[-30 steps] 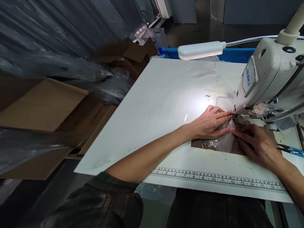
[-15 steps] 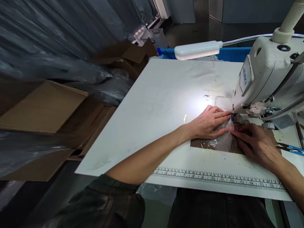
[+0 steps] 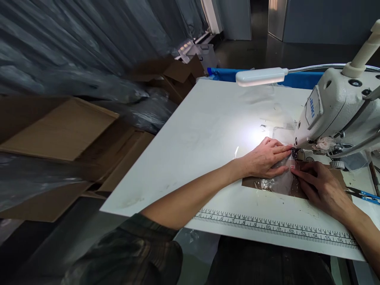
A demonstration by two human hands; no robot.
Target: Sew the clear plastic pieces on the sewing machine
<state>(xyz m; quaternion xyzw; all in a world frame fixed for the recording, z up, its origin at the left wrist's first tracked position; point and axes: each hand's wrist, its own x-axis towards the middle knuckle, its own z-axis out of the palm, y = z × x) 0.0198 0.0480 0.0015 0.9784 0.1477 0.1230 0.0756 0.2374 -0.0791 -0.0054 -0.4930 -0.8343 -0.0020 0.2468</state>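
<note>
My left hand (image 3: 268, 159) lies flat, fingers stretched out over a clear plastic piece (image 3: 283, 184), fingertips close to the needle area of the white sewing machine (image 3: 328, 113). Beneath the plastic is a brown flat panel (image 3: 251, 183) on the table. From the other side, my right hand (image 3: 322, 186) has its fingers closed at the plastic's right edge, beside a small pinkish mark. Its thumb is mostly hidden. The presser foot and needle are hard to make out behind my fingertips.
Blue-handled thread snips (image 3: 365, 196) lie right of my right hand. A lamp (image 3: 261, 76) lights the white table (image 3: 172, 146), whose front edge carries a ruler strip (image 3: 267, 226). Open cardboard boxes (image 3: 59, 134) and plastic sheeting stand to the left.
The camera view has shifted a little, so everything sits slightly right and mostly lower. Relative to the machine, both hands and the plastic stay nearly in place.
</note>
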